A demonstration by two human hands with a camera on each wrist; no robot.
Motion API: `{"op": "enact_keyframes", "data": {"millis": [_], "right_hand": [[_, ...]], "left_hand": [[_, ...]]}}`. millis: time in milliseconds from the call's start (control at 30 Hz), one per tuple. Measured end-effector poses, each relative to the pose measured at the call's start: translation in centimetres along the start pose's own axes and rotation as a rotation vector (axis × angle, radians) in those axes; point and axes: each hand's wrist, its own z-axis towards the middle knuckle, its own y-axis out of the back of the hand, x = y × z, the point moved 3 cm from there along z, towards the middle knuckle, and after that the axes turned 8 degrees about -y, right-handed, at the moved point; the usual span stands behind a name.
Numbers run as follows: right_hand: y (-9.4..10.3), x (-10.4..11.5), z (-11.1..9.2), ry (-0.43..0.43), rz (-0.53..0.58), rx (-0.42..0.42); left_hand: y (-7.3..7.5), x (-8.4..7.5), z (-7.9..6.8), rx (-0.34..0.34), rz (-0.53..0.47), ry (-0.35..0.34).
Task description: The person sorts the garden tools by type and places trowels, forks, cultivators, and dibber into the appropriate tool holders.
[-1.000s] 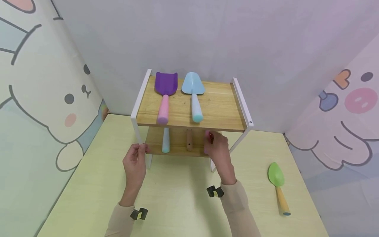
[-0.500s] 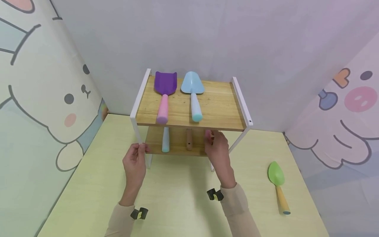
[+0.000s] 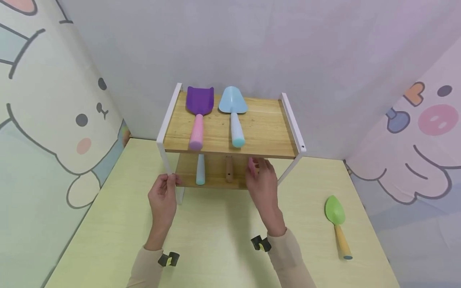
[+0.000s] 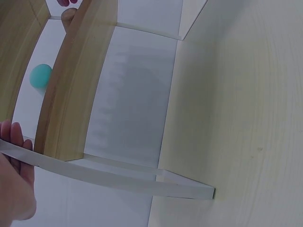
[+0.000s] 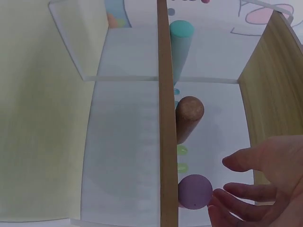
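Observation:
A two-tier wooden shelf [image 3: 266, 136] with white metal sides stands on the table. My left hand [image 3: 163, 198] grips its left front leg [image 4: 118, 182], thumb in front and fingers behind. At the right of the lower tier, my right hand [image 3: 264, 188] is at a pink handle [image 3: 251, 165]. The right wrist view shows that handle's purple end [image 5: 195, 191], with fingertips touching its side and the thumb apart. Left of it on the tier lie a brown handle [image 3: 229, 170] and a pale blue handle [image 3: 200, 172]. The upper tier hides their front parts.
On the upper tier lie a purple toy shovel [image 3: 200, 102] with a pink handle and a light blue toy shovel [image 3: 232, 102]. A green toy trowel [image 3: 335, 210] with a yellow handle lies on the table [image 3: 212, 248] at right. Cartoon-printed cloth walls surround the table.
My right hand has shifted slightly, and the visible part of the pink handle now slants more. The left hand keeps its grip on the leg. The head view has moved a little.

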Motion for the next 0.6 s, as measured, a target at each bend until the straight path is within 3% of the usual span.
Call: {"op": "enact_keyframes", "data": {"millis": [267,600], "right_hand": [[0.3,-0.1,-0.9,0.06,0.049,-0.007],[0.7,-1.2,-2.5,0.265,0.174,-0.014]], "left_hand": [[0.0,-0.1,0.0,0.001,-0.007,0.006],[0.1,0.0,-0.1,0.0,-0.016,0.008]]}}
